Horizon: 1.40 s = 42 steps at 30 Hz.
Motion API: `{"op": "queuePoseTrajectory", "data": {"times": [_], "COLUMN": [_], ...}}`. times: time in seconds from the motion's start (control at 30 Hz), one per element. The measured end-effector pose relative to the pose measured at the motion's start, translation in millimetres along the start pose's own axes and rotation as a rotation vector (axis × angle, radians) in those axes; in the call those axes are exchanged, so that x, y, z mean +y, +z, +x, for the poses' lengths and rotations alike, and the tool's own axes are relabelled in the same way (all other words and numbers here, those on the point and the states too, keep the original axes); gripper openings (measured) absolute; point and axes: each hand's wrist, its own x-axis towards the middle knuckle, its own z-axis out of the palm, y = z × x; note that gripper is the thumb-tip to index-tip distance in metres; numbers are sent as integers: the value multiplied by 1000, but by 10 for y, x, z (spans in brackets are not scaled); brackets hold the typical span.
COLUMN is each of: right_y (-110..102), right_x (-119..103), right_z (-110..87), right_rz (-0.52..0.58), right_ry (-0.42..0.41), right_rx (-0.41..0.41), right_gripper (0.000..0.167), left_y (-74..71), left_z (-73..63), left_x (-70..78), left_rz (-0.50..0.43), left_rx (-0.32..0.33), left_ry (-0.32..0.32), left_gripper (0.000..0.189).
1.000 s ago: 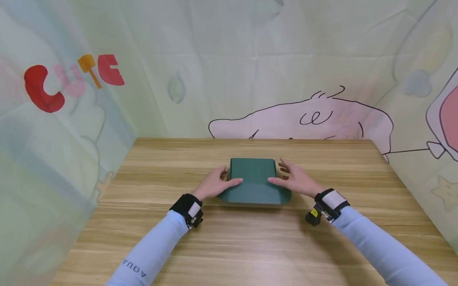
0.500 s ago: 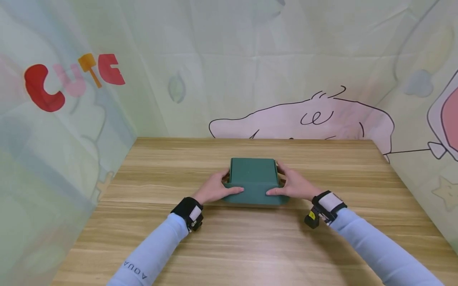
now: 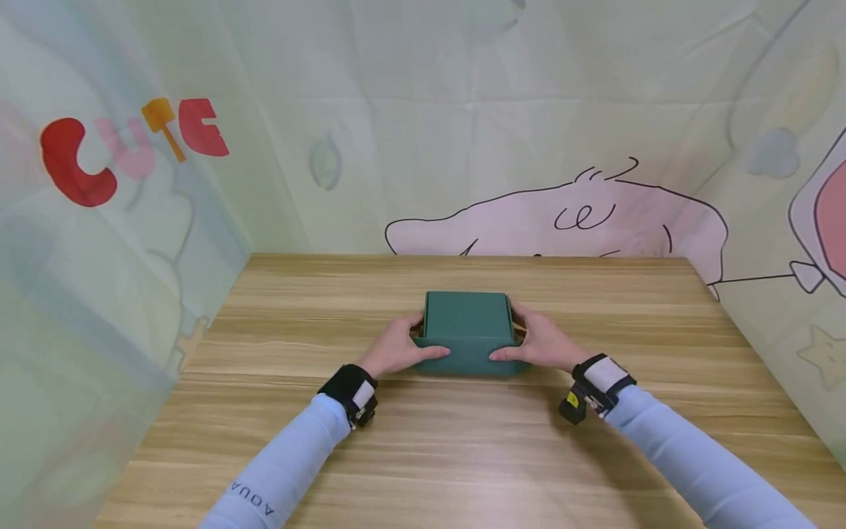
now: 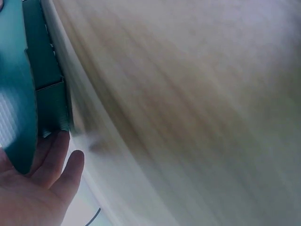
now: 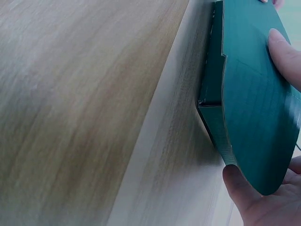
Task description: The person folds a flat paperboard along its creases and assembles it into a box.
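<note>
A dark green cardboard box (image 3: 468, 314) sits on the wooden table, its top panel level. Its front flap (image 3: 471, 355) hangs down at the near side, with rounded ears jutting past both sides. My left hand (image 3: 400, 347) holds the left side, thumb across the flap and fingers along the side wall. On the right, my right hand (image 3: 546, 343) mirrors it, its thumb pressing the flap. In the left wrist view, fingers curl behind the flap's ear (image 4: 19, 108) against the box wall (image 4: 51, 101). The right wrist view shows a fingertip at the box's corner beneath the flap (image 5: 256, 103).
The wood-grain table (image 3: 423, 455) extends on all sides of the box. A printed fabric backdrop (image 3: 436, 132) rises behind its far edge and along both sides. Each wrist wears a black strap, with a small camera (image 3: 572, 408) hanging below the right one.
Both thumbs have pushed the box's front flap downward, and it stands steeper now. My fingers have come in against the box's sides; the right hand has shifted slightly left.
</note>
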Motion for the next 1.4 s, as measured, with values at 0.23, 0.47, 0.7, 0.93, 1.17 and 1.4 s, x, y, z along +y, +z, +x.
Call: {"op": "queuePoseTrajectory", "data": {"times": [0.23,0.47,0.7,0.93,1.17,1.4], "right_y": [8,24,27,-2,-30,-2], "right_x": [-6,-48,-56,-58,-60,-34], "right_z": [2,12,14,42,45,44], "right_rz": [-14,-46,-68,-21,4,-43], "right_ry": [7,40,52,36,28,33], "right_rx": [10,18,19,31,35,48], "right_gripper": [108,108,106,101,101,99], "left_y": [5,18,22,-6,-1,9], "left_z": [8,23,23,25,43,62], "left_x": [7,-1,4,28,33,30], "left_rz": [37,57,73,56,38,84], "left_rx": [14,42,52,70,62,79], "left_ry": [1,15,22,31,39,45], "left_gripper": [79,77,73,65,65,61]}}
